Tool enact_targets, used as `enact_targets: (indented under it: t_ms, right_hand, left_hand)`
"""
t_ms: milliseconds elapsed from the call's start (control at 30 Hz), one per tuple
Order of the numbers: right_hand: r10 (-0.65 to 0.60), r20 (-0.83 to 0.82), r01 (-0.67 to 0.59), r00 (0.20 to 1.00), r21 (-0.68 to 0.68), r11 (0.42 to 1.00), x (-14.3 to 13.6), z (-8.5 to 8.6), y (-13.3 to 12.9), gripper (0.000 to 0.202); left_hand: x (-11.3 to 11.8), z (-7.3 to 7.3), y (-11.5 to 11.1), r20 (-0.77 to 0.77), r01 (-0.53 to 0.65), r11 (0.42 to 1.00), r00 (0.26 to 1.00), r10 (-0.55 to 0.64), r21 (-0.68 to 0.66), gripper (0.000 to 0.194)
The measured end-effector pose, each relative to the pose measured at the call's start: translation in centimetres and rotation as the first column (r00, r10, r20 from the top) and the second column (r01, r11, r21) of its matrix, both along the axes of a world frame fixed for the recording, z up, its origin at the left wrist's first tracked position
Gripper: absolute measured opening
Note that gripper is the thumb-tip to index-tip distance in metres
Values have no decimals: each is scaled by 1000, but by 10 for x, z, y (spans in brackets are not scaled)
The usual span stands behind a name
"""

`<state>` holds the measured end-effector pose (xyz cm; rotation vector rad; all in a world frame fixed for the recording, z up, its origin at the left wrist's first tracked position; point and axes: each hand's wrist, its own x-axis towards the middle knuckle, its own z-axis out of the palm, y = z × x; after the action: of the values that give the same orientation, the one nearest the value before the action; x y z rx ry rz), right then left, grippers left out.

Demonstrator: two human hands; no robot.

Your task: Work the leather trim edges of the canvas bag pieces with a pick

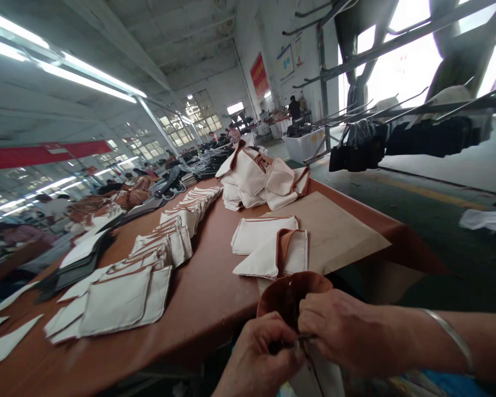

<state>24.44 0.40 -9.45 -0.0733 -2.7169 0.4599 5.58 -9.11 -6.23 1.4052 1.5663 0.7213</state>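
At the table's near edge, both hands work close together on a white fabric pouch (320,375) with a brown lining (291,292) that stands open at the top. With thumb and index finger, my left hand (264,353) pinches the pouch's edge, where a small dark piece shows that I cannot make out. My right hand (347,331), a silver bangle on its wrist, is closed on the same edge, its fingertips touching that dark piece. Just beyond the hands lie two similar flat white pouches (268,234), the nearer with a brown flap folded over.
A brown-covered table (206,286) carries a long row of overlapping white pouches (119,298) at left and a heaped pile (252,176) at the back. Brown paper (339,231) lies at right. A metal rack (397,110) with dark bags stands beyond. People work far off.
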Motion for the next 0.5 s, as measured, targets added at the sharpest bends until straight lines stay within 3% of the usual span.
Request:
enact_targets:
  t_ms: [100, 233, 333, 400, 433, 467, 500]
  right_hand:
    - [16, -62, -2, 998, 226, 974, -1, -15, -5, 15]
    - [26, -139, 2, 990, 196, 981, -2, -27, -10, 18]
    - [54, -184, -20, 981, 180, 983, -6, -23, -12, 18]
    - [8, -161, -4, 987, 23, 1000, -10, -16, -8, 13]
    - [-27, -102, 11, 994, -155, 988, -12, -12, -5, 11]
    - [-40, 3, 38, 999, -383, 923, -14, -7, -1, 9]
    - [-11, 126, 85, 992, -600, 795, -15, -3, 4, 11]
  left_hand:
    - [4, -10, -1, -84, -64, 997, 994, 68, 49, 10]
    - [9, -14, -4, -45, -106, 992, 993, 109, 72, 11]
    - [7, -20, -6, 11, -111, 992, 994, 110, 67, 10]
    - [3, -27, -7, 55, -114, 992, 992, 111, 45, 12]
    - [1, -30, -7, 89, -121, 993, 989, 118, 20, 15]
    - [-1, -33, -7, 136, -127, 992, 982, 128, -15, 18]
    - [-2, -35, -8, 193, -128, 990, 972, 136, -54, 21]
